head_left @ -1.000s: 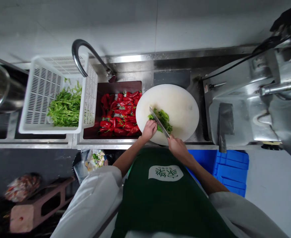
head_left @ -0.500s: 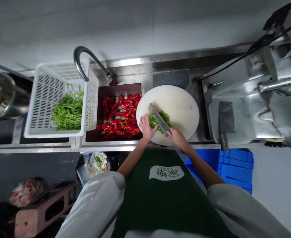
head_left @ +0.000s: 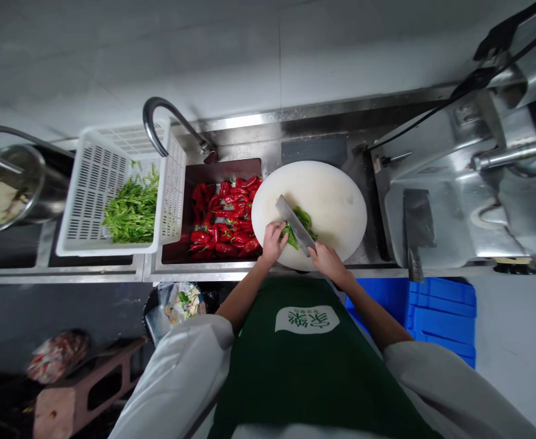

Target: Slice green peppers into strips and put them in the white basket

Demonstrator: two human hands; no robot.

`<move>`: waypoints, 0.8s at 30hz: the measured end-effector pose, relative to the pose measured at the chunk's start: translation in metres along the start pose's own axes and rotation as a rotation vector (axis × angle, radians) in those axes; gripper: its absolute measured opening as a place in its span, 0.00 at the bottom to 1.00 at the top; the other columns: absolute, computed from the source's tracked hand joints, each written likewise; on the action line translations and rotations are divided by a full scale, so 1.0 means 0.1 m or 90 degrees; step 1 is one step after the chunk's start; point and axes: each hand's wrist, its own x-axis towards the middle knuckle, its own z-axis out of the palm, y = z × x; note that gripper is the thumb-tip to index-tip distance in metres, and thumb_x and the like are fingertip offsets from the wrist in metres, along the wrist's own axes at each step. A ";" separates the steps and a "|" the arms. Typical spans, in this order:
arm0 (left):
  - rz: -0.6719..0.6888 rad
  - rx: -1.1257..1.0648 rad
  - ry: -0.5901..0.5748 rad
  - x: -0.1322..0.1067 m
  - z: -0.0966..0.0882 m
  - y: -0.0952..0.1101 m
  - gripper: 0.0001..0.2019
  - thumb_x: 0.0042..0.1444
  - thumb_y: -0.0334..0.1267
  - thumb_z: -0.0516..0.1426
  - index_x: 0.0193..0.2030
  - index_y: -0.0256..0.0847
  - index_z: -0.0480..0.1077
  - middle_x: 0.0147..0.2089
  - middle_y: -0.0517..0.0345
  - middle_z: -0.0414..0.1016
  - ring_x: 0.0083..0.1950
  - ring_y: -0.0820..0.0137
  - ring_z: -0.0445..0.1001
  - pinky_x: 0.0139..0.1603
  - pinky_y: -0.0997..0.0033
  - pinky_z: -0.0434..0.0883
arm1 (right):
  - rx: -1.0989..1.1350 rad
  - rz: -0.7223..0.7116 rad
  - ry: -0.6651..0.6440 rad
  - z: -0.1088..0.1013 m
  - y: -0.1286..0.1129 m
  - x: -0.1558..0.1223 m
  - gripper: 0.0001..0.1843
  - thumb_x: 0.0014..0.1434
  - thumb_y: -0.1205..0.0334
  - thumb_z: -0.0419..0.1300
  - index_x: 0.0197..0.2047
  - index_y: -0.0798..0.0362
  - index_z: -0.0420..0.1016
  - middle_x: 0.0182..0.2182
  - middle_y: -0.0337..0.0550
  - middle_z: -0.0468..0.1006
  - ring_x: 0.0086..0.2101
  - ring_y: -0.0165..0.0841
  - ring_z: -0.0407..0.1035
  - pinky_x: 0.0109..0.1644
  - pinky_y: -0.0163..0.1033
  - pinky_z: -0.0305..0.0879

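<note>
A round white cutting board (head_left: 332, 195) lies across the right end of a steel sink. Green peppers (head_left: 300, 221) lie on its near part. My right hand (head_left: 326, 260) grips the handle of a cleaver (head_left: 294, 221), whose blade rests across the peppers. My left hand (head_left: 273, 240) is curled on the peppers just left of the blade, holding them down. Both forearms reach forward from white sleeves over a green apron.
Red peppers (head_left: 222, 219) fill the sink basin beside the board. A white slotted basket (head_left: 112, 195) of green vegetables stands to the left under a curved tap (head_left: 158, 125). A second cleaver (head_left: 414, 225) and a steel machine (head_left: 491, 177) are on the right, a blue crate (head_left: 436, 305) below.
The cleaver has lifted and come down again on the peppers while my left hand shifted slightly along them. The view has drifted a little to the left.
</note>
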 end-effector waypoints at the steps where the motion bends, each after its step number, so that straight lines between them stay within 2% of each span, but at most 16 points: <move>1: 0.006 0.015 0.008 -0.02 0.00 -0.01 0.15 0.66 0.40 0.54 0.58 0.40 0.69 0.52 0.44 0.68 0.56 0.59 0.69 0.58 0.52 0.71 | -0.001 0.002 0.001 0.00 -0.02 -0.01 0.16 0.72 0.60 0.45 0.51 0.60 0.69 0.45 0.57 0.79 0.48 0.42 0.75 0.45 0.38 0.62; 4: 0.037 0.044 0.018 -0.04 0.01 -0.01 0.16 0.67 0.42 0.55 0.58 0.40 0.69 0.51 0.44 0.69 0.55 0.59 0.70 0.56 0.52 0.72 | -0.005 0.010 0.007 0.03 -0.08 -0.04 0.16 0.72 0.61 0.44 0.51 0.60 0.68 0.44 0.57 0.80 0.46 0.43 0.75 0.43 0.38 0.62; 7: 0.063 0.050 -0.003 -0.04 0.02 0.01 0.16 0.67 0.43 0.54 0.58 0.40 0.70 0.50 0.45 0.69 0.53 0.61 0.71 0.54 0.55 0.73 | -0.011 0.008 0.011 0.08 -0.14 -0.06 0.15 0.72 0.62 0.43 0.52 0.60 0.67 0.43 0.57 0.80 0.45 0.44 0.76 0.42 0.38 0.62; 11: 0.087 0.064 -0.024 -0.05 0.01 0.02 0.11 0.68 0.41 0.53 0.49 0.40 0.73 0.46 0.47 0.71 0.51 0.62 0.71 0.53 0.55 0.74 | -0.010 0.010 0.013 0.11 -0.15 -0.05 0.15 0.72 0.62 0.43 0.51 0.59 0.66 0.42 0.57 0.80 0.45 0.43 0.76 0.42 0.38 0.63; 13: 0.123 0.051 -0.041 -0.07 0.00 0.00 0.09 0.68 0.40 0.53 0.46 0.40 0.73 0.44 0.48 0.72 0.51 0.62 0.71 0.54 0.54 0.74 | -0.003 0.011 0.015 0.12 -0.13 -0.04 0.15 0.72 0.61 0.43 0.51 0.59 0.67 0.42 0.57 0.80 0.45 0.44 0.76 0.43 0.38 0.63; 16: 0.169 0.024 -0.076 -0.11 -0.04 -0.02 0.09 0.67 0.41 0.55 0.48 0.40 0.72 0.45 0.47 0.74 0.53 0.61 0.71 0.58 0.51 0.73 | 0.004 0.014 0.020 0.14 -0.12 -0.04 0.16 0.72 0.61 0.43 0.51 0.59 0.67 0.42 0.58 0.80 0.45 0.44 0.76 0.43 0.39 0.64; 19: 0.159 0.034 -0.101 -0.16 -0.05 -0.02 0.12 0.65 0.44 0.56 0.49 0.41 0.73 0.49 0.46 0.73 0.56 0.58 0.70 0.60 0.47 0.71 | 0.001 0.018 0.020 0.14 -0.14 -0.04 0.16 0.72 0.61 0.43 0.52 0.60 0.66 0.43 0.59 0.80 0.45 0.45 0.76 0.44 0.40 0.65; 24: 0.165 0.105 -0.067 -0.22 -0.03 0.06 0.08 0.65 0.40 0.56 0.45 0.43 0.75 0.49 0.48 0.73 0.58 0.57 0.68 0.57 0.45 0.71 | -0.008 0.021 0.013 0.06 -0.13 -0.06 0.17 0.72 0.60 0.42 0.52 0.59 0.68 0.43 0.58 0.80 0.46 0.45 0.76 0.45 0.40 0.65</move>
